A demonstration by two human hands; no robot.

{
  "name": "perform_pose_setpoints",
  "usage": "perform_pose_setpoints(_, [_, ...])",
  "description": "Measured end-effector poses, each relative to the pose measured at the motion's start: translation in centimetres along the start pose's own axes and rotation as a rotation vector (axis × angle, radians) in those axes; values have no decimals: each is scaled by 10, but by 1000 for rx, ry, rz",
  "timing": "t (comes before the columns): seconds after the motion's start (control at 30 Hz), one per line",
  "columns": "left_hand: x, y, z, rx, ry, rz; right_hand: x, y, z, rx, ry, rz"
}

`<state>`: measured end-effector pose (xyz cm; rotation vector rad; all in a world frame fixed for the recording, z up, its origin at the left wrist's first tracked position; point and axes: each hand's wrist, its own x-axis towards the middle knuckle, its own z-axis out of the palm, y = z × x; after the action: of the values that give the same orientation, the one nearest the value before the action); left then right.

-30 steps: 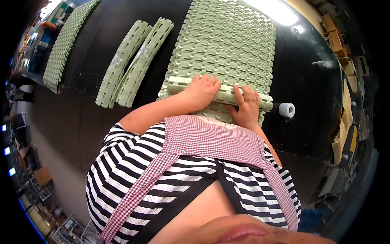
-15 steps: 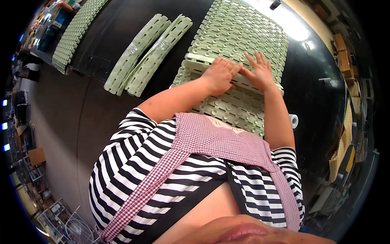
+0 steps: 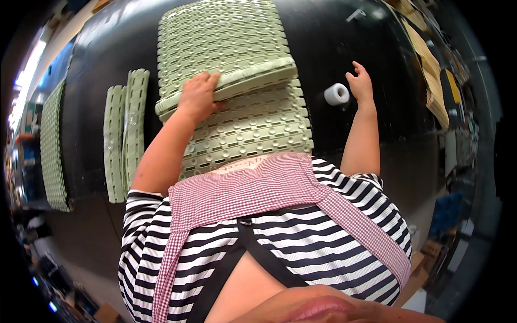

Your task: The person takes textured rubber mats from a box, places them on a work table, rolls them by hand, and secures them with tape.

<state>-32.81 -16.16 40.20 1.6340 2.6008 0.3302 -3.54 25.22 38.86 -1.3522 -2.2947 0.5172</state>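
A pale green plastic slatted panel (image 3: 223,32) with rows of slots and round studs lies in front of me. Across it runs a raised, folded bundle of slats (image 3: 253,75). My left hand (image 3: 199,97) is closed over the left part of this bundle, fingers on top and thumb below its near edge. Off to the right, my right hand (image 3: 361,86) is held out with nothing in it, fingers apart. Just left of that hand stands a small white roll (image 3: 335,95), apart from it. My apron overlaps the near end of the panel.
Two narrow bundles of green slats (image 3: 124,134), wrapped in clear film, lie left of the panel on the black table (image 3: 318,48). Another green panel (image 3: 54,145) is at the far left. A small white object (image 3: 355,14) lies at the back right.
My right hand has left the folded bundle and moved right, near the white roll. My left hand stays on the bundle. The view has turned toward the right.
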Motion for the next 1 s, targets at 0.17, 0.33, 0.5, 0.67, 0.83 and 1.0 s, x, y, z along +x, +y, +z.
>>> perform_pose_setpoints(0.17, [-10, 3, 10, 66, 112, 31, -12, 29, -28, 259, -492, 171])
perform_pose_setpoints(0.33, [-44, 12, 16, 155, 258, 169, -12, 37, 12, 241, -551, 193])
perform_pose_setpoints(0.5, [-75, 31, 20, 191, 255, 234, -15, 39, 25, -99, -308, 74])
perform_pose_setpoints(0.67, [-81, 34, 17, 185, 168, 183, -85, -87, 6, 1515, -598, -69])
perform_pose_setpoints(0.83, [-78, 29, 13, 145, 95, 249, -138, -186, 62, 1507, -962, -233])
perform_pose_setpoints(1.0, [-69, 20, 3, 34, -25, 201, -149, -215, 104, 1264, -1048, -204])
